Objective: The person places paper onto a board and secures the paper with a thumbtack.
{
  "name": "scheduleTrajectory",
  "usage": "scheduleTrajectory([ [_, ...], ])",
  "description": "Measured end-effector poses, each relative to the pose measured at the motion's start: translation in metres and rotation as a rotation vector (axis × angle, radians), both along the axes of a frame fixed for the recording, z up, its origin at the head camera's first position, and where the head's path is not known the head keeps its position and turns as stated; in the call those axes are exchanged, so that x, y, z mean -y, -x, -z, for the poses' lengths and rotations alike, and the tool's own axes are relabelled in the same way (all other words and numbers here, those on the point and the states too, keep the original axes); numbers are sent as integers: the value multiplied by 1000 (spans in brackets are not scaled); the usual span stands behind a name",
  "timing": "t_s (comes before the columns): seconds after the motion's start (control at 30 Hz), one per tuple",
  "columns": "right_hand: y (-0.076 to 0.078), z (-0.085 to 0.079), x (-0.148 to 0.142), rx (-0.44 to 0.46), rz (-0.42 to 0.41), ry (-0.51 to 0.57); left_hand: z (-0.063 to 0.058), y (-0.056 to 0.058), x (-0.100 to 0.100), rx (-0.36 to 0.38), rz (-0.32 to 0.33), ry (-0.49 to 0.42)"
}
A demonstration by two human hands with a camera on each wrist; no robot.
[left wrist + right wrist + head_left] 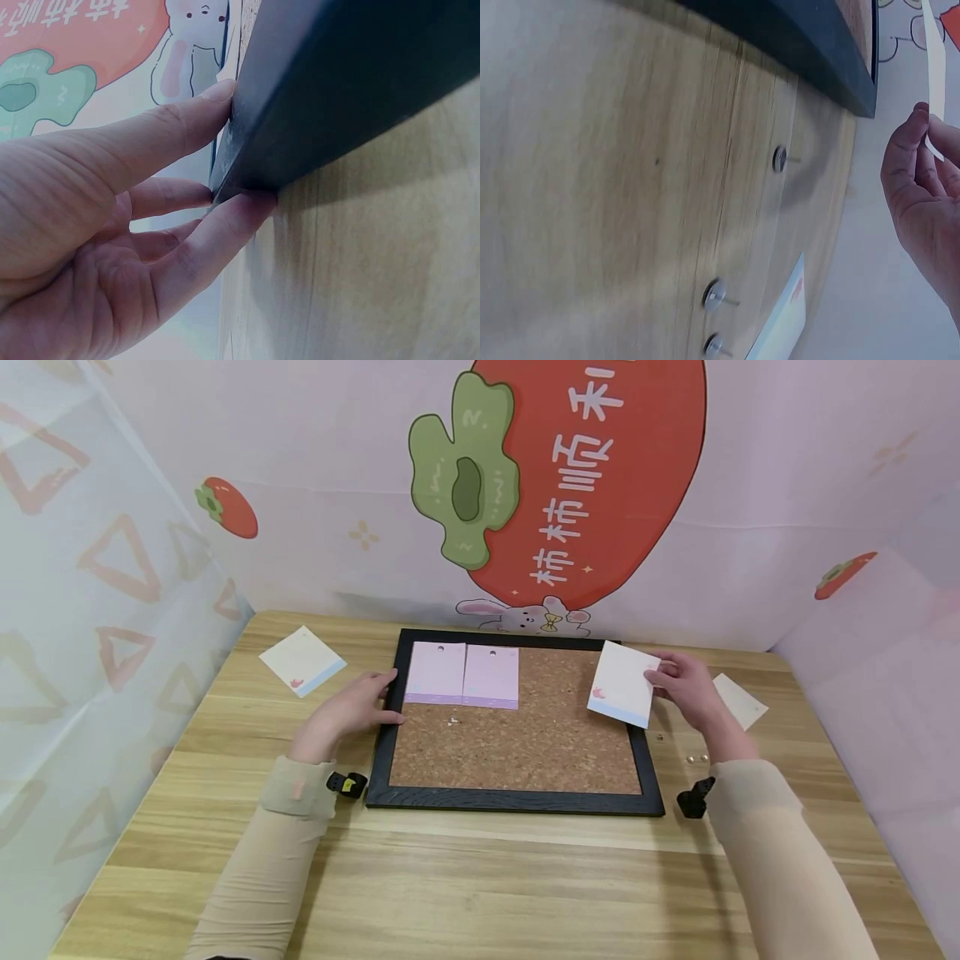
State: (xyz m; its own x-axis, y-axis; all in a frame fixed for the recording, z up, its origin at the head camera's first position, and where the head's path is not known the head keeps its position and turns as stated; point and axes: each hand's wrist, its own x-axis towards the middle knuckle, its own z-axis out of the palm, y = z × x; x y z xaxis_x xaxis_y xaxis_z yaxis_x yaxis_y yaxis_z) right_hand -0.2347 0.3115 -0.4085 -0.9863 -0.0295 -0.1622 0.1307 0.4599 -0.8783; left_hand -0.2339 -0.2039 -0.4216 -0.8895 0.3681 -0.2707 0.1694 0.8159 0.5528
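My right hand (686, 685) pinches a white note card (622, 683) with a blue bottom strip and a small pink print. The card is tilted over the top right corner of a black-framed corkboard (517, 747). In the right wrist view the card (935, 64) appears nearly edge-on between thumb and fingers. At the board's left side, my left hand (347, 714) rests its spread thumb and fingers against the frame (300, 97). Two lilac cards (435, 675) hang side by side at the board's upper left, each with a silver thumbtack near its top.
A white card (303, 660) lies left of the board. Another white card (738, 700) lies to its right, partly behind my right hand. Several loose silver thumbtacks (714, 295) are on the wooden table (510, 893). A printed cloth (322, 543) covers the wall behind.
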Motion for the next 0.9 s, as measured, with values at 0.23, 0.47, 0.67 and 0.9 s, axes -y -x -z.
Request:
scheduleTrajectory([
  [0.23, 9, 2, 19, 12, -46, -15, 0, 0, 0, 3, -8, 6],
  [0.47, 15, 3, 39, -16, -78, -57, -1, 0, -1, 3, -9, 12],
  [0.67, 19, 7, 55, -30, -85, -109, -2, -1, -2, 0, -2, 7],
  [0.9, 26, 12, 69, -46, -68, -200, -3, -1, -2, 13, -10, -1],
])
